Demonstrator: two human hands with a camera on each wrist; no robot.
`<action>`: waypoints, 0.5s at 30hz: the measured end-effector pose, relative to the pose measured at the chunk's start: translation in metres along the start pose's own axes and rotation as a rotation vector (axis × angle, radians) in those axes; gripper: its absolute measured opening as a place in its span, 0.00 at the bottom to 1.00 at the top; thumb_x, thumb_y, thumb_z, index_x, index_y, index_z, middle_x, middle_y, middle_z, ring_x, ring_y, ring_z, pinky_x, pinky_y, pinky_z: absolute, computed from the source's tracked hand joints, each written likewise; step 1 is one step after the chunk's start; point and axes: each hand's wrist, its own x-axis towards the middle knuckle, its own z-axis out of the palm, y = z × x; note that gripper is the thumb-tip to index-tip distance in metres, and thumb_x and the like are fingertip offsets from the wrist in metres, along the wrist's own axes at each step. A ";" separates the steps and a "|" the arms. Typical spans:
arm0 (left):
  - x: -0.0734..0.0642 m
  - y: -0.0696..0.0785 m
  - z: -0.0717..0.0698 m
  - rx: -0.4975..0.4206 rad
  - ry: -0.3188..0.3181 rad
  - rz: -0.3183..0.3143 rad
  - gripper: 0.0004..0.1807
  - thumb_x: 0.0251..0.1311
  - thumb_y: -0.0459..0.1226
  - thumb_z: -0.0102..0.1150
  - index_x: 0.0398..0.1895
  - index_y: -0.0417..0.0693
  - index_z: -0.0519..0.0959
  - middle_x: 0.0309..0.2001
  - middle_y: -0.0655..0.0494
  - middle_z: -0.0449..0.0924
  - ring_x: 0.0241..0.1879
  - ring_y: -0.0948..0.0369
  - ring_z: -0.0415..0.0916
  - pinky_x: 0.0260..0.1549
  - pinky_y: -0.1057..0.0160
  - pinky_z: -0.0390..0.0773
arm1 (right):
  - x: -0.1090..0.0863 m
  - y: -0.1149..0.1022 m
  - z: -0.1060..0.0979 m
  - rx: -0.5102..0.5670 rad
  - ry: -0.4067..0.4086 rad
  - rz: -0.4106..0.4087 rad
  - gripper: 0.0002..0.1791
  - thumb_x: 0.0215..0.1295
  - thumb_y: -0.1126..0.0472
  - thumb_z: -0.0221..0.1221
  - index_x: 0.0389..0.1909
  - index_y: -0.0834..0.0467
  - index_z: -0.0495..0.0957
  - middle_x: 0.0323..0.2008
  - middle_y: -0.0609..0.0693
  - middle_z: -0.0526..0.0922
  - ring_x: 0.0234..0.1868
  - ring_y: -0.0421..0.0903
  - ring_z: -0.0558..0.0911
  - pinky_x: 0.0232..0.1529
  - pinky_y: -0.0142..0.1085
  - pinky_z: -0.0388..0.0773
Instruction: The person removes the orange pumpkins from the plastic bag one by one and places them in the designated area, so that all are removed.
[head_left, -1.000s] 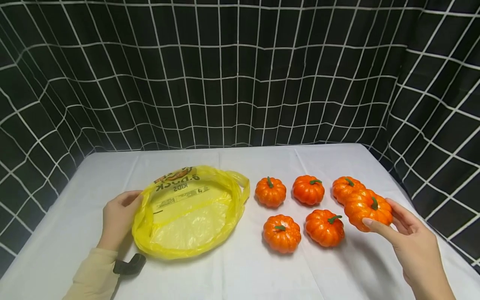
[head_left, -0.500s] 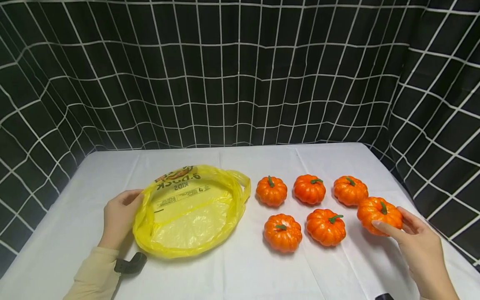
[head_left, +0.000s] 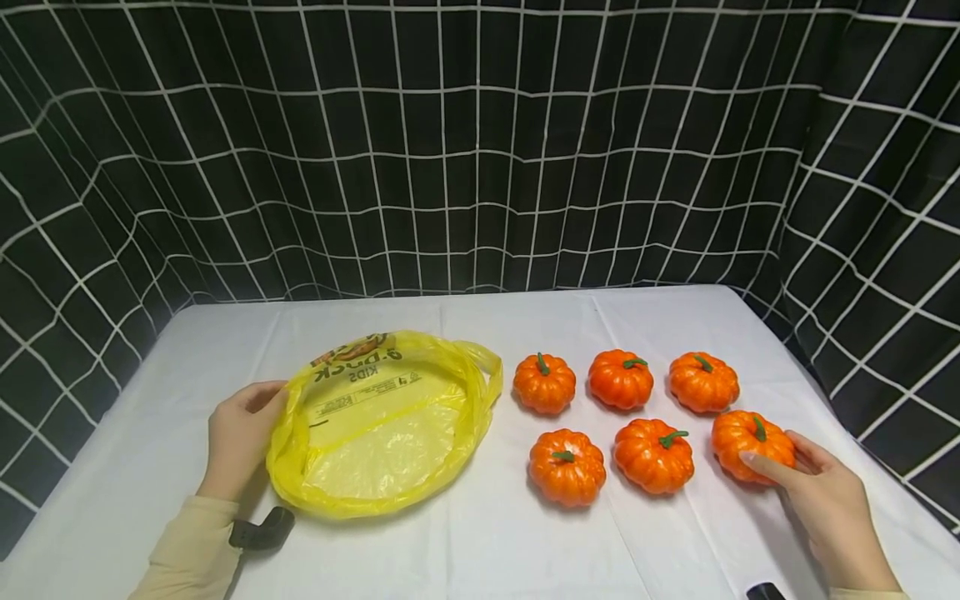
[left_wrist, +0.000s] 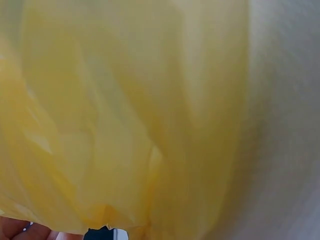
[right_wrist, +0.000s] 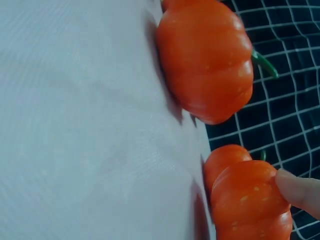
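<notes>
A yellow plastic bag (head_left: 382,450) stands with its mouth spread wide at the left of the table. My left hand (head_left: 243,433) grips the bag's left rim; its fingertips are hidden by the plastic. In the left wrist view the yellow film (left_wrist: 125,125) fills most of the picture, with a bit of the fingers (left_wrist: 30,231) at the bottom left. At the right, my right hand (head_left: 825,492) holds a small orange pumpkin (head_left: 742,442) with a green stem, the thumb on its near side. The pumpkin is down at the tabletop, also seen in the right wrist view as a pumpkin (right_wrist: 250,205) under the thumb.
Several similar pumpkins (head_left: 654,456) sit in two rows between the bag and my right hand; the far-right pumpkin (head_left: 703,382) is just behind the held one. A white cloth (head_left: 480,550) covers the table. Black grid-patterned curtains (head_left: 480,150) enclose its back and sides.
My right hand has carried the pumpkin rightward and down to the table, in front of the far-right pumpkin it partly covered before. The left hand and bag have stayed put.
</notes>
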 end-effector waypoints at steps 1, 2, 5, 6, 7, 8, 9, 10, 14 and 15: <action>0.000 0.000 0.000 0.000 -0.001 0.000 0.22 0.71 0.45 0.53 0.58 0.40 0.79 0.59 0.38 0.80 0.61 0.46 0.75 0.61 0.49 0.75 | 0.000 0.001 0.000 0.004 -0.002 0.004 0.51 0.65 0.42 0.61 0.79 0.55 0.44 0.78 0.62 0.48 0.78 0.60 0.51 0.77 0.54 0.53; 0.000 0.000 0.000 0.003 -0.001 -0.001 0.21 0.71 0.45 0.53 0.58 0.40 0.79 0.59 0.38 0.79 0.61 0.46 0.74 0.62 0.49 0.74 | 0.001 0.001 0.000 0.007 -0.006 0.006 0.51 0.66 0.42 0.61 0.79 0.55 0.43 0.78 0.62 0.47 0.78 0.61 0.50 0.77 0.55 0.53; 0.000 0.000 -0.001 0.010 -0.001 -0.010 0.22 0.71 0.45 0.52 0.58 0.40 0.79 0.59 0.38 0.79 0.62 0.46 0.74 0.62 0.48 0.74 | 0.002 0.003 0.000 0.003 -0.011 0.013 0.52 0.66 0.41 0.60 0.79 0.56 0.43 0.78 0.63 0.46 0.79 0.62 0.48 0.76 0.57 0.52; 0.000 0.000 -0.001 0.012 -0.001 -0.013 0.21 0.71 0.45 0.52 0.58 0.40 0.79 0.59 0.38 0.79 0.62 0.46 0.74 0.63 0.48 0.74 | 0.002 0.003 0.001 0.003 -0.012 0.014 0.52 0.65 0.41 0.60 0.79 0.57 0.43 0.78 0.63 0.45 0.79 0.63 0.48 0.76 0.57 0.52; 0.000 0.001 -0.002 0.015 -0.002 -0.016 0.22 0.71 0.45 0.52 0.58 0.40 0.79 0.60 0.38 0.79 0.63 0.45 0.73 0.63 0.48 0.73 | 0.002 0.004 0.001 0.002 -0.012 0.016 0.52 0.66 0.41 0.60 0.79 0.57 0.43 0.78 0.64 0.46 0.79 0.63 0.48 0.76 0.57 0.51; 0.000 0.000 -0.002 0.018 -0.002 -0.017 0.22 0.71 0.45 0.52 0.58 0.40 0.78 0.60 0.38 0.79 0.62 0.45 0.73 0.63 0.47 0.74 | 0.003 0.004 0.001 0.000 -0.013 0.020 0.52 0.65 0.41 0.60 0.79 0.57 0.43 0.78 0.64 0.46 0.79 0.63 0.48 0.76 0.57 0.51; 0.000 0.000 -0.002 0.019 -0.003 -0.017 0.22 0.71 0.45 0.52 0.58 0.40 0.78 0.59 0.38 0.79 0.62 0.45 0.73 0.62 0.48 0.74 | 0.003 0.005 0.002 -0.002 -0.015 0.024 0.52 0.65 0.40 0.60 0.79 0.58 0.43 0.78 0.65 0.47 0.78 0.63 0.48 0.76 0.58 0.51; -0.001 0.000 -0.002 0.018 -0.004 -0.016 0.22 0.71 0.45 0.52 0.58 0.40 0.78 0.59 0.37 0.79 0.62 0.45 0.74 0.62 0.48 0.74 | 0.003 0.006 0.002 -0.001 -0.016 0.027 0.53 0.65 0.40 0.60 0.79 0.58 0.42 0.77 0.65 0.47 0.78 0.64 0.48 0.76 0.58 0.51; -0.001 -0.001 -0.002 0.027 -0.012 -0.008 0.22 0.71 0.45 0.51 0.58 0.39 0.78 0.59 0.37 0.79 0.61 0.45 0.74 0.61 0.48 0.75 | 0.003 0.009 0.001 -0.001 -0.024 0.040 0.54 0.64 0.38 0.60 0.79 0.58 0.42 0.77 0.64 0.47 0.79 0.63 0.48 0.76 0.58 0.50; -0.001 -0.001 -0.002 0.027 -0.013 -0.007 0.22 0.71 0.45 0.51 0.58 0.39 0.78 0.60 0.37 0.79 0.61 0.45 0.74 0.61 0.48 0.75 | 0.003 0.010 0.001 0.003 -0.026 0.039 0.54 0.64 0.38 0.61 0.79 0.57 0.42 0.77 0.63 0.46 0.79 0.62 0.47 0.76 0.58 0.50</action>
